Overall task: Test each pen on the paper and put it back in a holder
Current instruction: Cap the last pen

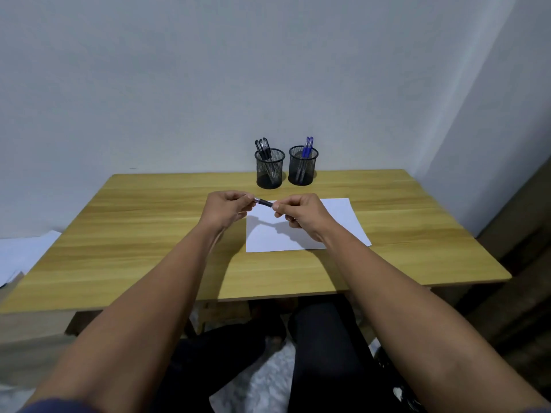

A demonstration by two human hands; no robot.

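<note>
Black pen held level above the desk, over the far-left corner of the paper; pinched at both ends, left hand on the silver-tipped end at 9 o'clock of the pen, right hand on the dark end at 3 o'clock. Both hands curled round it, fingertips close together, only a short stretch of barrel showing between them. Step looks like uncapping or recapping, can't tell which, and the paper shows no marks that can be made out. To do it well: pull or push straight along the barrel, keep the left hand's pinch steady, don't twist or bend, keep the tip over the paper so any ink lands there. Left holder with black pens sits at 12 o'clock from the hands, near the desk's back edge; right holder with blue pens at 1 o'clock, just beside it. Black pen likely belongs in the left one.
</note>
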